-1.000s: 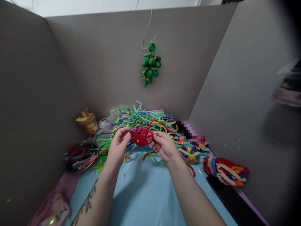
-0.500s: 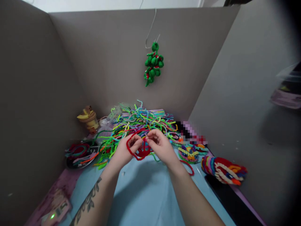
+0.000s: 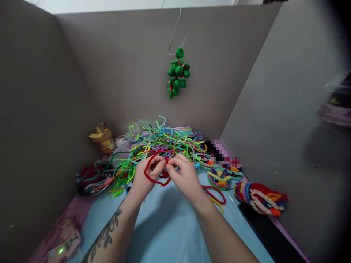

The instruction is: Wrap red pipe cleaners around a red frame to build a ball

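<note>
A red pipe cleaner (image 3: 159, 182), bent into a loop, is held between both hands over the blue cloth (image 3: 164, 226). My left hand (image 3: 146, 175) is closed, thumb and fingers pinching the red strand while the loop curves around in front of it. Close beside it, my right hand (image 3: 185, 177) pinches the same red piece at its fingertips. Fingers partly cover the spot where they meet. Just behind the hands lies a heap of many-coloured pipe cleaners (image 3: 167, 137). To the right of my right wrist rest a red strand (image 3: 223, 199) and a yellow one (image 3: 221, 208).
On the left stand a dark round tray (image 3: 101, 186) and a small pot (image 3: 105, 140). At lower left is a device (image 3: 67, 243) with a green light. Colourful bundles (image 3: 261, 197) and a black flat object (image 3: 268, 226) lie right. Green figures (image 3: 178, 73) hang behind.
Both hands have come closer together and the red loop has shifted slightly left. More of the red and yellow strands now shows beside my right wrist.
</note>
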A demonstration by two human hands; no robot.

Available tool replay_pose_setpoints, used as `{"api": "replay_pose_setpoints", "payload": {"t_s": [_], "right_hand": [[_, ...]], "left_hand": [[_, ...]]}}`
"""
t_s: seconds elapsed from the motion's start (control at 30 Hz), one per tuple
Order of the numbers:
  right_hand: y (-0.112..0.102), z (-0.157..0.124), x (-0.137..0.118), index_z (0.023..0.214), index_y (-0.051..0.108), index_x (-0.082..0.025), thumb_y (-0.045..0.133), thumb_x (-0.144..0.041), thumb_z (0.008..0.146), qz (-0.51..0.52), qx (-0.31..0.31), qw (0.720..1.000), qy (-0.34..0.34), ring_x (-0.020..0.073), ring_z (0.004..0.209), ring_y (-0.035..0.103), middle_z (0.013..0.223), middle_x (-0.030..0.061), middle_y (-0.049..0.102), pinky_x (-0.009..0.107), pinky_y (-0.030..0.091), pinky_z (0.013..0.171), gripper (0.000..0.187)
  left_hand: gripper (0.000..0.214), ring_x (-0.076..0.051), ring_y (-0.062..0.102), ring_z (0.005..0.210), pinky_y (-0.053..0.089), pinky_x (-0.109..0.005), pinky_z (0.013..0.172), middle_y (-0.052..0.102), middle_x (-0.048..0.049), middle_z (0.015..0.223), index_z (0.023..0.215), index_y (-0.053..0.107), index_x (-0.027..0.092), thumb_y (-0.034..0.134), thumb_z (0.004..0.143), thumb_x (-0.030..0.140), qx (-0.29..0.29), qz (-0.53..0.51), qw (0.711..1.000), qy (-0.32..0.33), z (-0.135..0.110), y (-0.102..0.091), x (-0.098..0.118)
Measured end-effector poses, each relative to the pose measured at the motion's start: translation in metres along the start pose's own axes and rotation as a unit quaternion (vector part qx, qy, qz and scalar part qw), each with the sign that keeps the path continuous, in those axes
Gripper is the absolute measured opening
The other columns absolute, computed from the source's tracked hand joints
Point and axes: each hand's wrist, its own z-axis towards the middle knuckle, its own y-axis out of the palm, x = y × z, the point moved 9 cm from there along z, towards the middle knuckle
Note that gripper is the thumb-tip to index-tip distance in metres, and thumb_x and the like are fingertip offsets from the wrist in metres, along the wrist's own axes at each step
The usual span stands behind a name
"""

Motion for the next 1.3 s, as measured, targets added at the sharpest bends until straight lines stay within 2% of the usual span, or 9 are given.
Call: {"api": "replay_pose_setpoints", "payload": {"t_s": [0.17, 0.33, 0.43, 0.53, 0.63, 0.73, 0.93, 1.1, 1.3], "right_hand": [[0.001, 0.000, -0.001, 0.069, 0.060, -0.020, 0.053, -0.017, 0.081, -0.017, -0.020, 1.000, -0.002, 0.0159, 0.076, 0.054, 0.074, 0.0006, 0.056, 0.027, 0.039, 0.069, 0.014], [-0.003, 0.001, 0.008, 0.066, 0.059, -0.020, 0.055, -0.018, 0.078, -0.003, 0.014, 0.999, 0.030, 0.0160, 0.073, 0.054, 0.074, 0.0004, 0.055, 0.028, 0.040, 0.068, 0.013], [-0.006, 0.002, 0.007, 0.064, 0.054, -0.020, 0.057, -0.016, 0.074, -0.001, 0.040, 0.999, 0.023, 0.0169, 0.075, 0.053, 0.074, 0.0000, 0.054, 0.029, 0.041, 0.070, 0.011], [-0.008, 0.002, 0.003, 0.074, 0.055, -0.021, 0.056, -0.015, 0.075, 0.028, 0.061, 0.998, 0.003, 0.0178, 0.081, 0.054, 0.078, 0.0001, 0.058, 0.031, 0.042, 0.075, 0.006], [-0.009, -0.001, -0.003, 0.089, 0.058, -0.021, 0.054, -0.013, 0.077, 0.065, 0.079, 0.994, -0.027, 0.0173, 0.085, 0.056, 0.086, 0.0012, 0.059, 0.031, 0.045, 0.078, 0.015], [-0.011, -0.005, -0.010, 0.097, 0.062, -0.023, 0.054, -0.012, 0.081, 0.067, 0.098, 0.991, -0.067, 0.0172, 0.092, 0.055, 0.095, 0.0034, 0.054, 0.032, 0.046, 0.082, 0.021], [-0.010, -0.006, -0.014, 0.104, 0.068, -0.030, 0.053, -0.016, 0.086, 0.079, 0.083, 0.988, -0.100, 0.0160, 0.091, 0.055, 0.100, 0.0043, 0.048, 0.033, 0.049, 0.081, 0.027], [-0.010, -0.004, -0.010, 0.100, 0.070, -0.028, 0.055, -0.018, 0.085, 0.063, 0.073, 0.992, -0.082, 0.0172, 0.089, 0.054, 0.098, 0.0048, 0.051, 0.034, 0.048, 0.080, 0.024], [-0.013, -0.003, -0.015, 0.085, 0.070, -0.023, 0.057, -0.016, 0.081, -0.031, 0.055, 0.995, -0.082, 0.0203, 0.091, 0.051, 0.093, 0.0055, 0.053, 0.037, 0.042, 0.083, 0.015]], "left_hand": [[0.014, -0.012, 0.057, 0.062, 0.044, -0.020, 0.059, 0.063, 0.0009, 0.067, 0.072, 0.064, 0.017, 0.056, 0.080, 0.026, -0.029, 0.007, 1.000, 0.005, 0.002, 0.002, -0.001], [0.015, -0.013, 0.058, 0.065, 0.044, -0.020, 0.061, 0.065, -0.0001, 0.070, 0.076, 0.066, 0.016, 0.058, 0.080, 0.028, -0.061, -0.010, 0.998, -0.001, 0.001, 0.004, 0.000], [0.016, -0.013, 0.057, 0.065, 0.044, -0.021, 0.061, 0.065, -0.0002, 0.070, 0.076, 0.066, 0.015, 0.058, 0.080, 0.028, -0.068, -0.015, 0.997, -0.011, 0.000, 0.003, 0.002], [0.019, -0.013, 0.055, 0.062, 0.043, -0.021, 0.058, 0.063, -0.0001, 0.068, 0.075, 0.066, 0.015, 0.059, 0.080, 0.032, -0.087, -0.037, 0.995, -0.027, -0.001, 0.004, 0.003], [0.022, -0.013, 0.054, 0.062, 0.043, -0.022, 0.058, 0.061, -0.0003, 0.067, 0.075, 0.067, 0.014, 0.059, 0.080, 0.034, -0.104, -0.065, 0.992, -0.037, -0.002, 0.006, 0.003], [0.023, -0.013, 0.054, 0.063, 0.045, -0.023, 0.060, 0.061, -0.0009, 0.067, 0.076, 0.067, 0.014, 0.060, 0.079, 0.035, -0.104, -0.084, 0.990, -0.049, -0.003, 0.006, 0.003], [0.024, -0.015, 0.057, 0.064, 0.046, -0.025, 0.062, 0.064, -0.0019, 0.068, 0.081, 0.069, 0.013, 0.061, 0.079, 0.035, -0.120, -0.110, 0.985, -0.055, -0.004, 0.008, 0.004], [0.024, -0.014, 0.056, 0.063, 0.045, -0.023, 0.062, 0.063, -0.0009, 0.067, 0.075, 0.068, 0.014, 0.060, 0.079, 0.036, -0.117, -0.090, 0.988, -0.042, -0.002, 0.006, 0.010], [0.022, -0.013, 0.055, 0.062, 0.043, -0.022, 0.059, 0.062, -0.0004, 0.067, 0.075, 0.065, 0.015, 0.057, 0.082, 0.035, -0.105, -0.031, 0.994, -0.016, -0.003, 0.004, 0.011]]}}
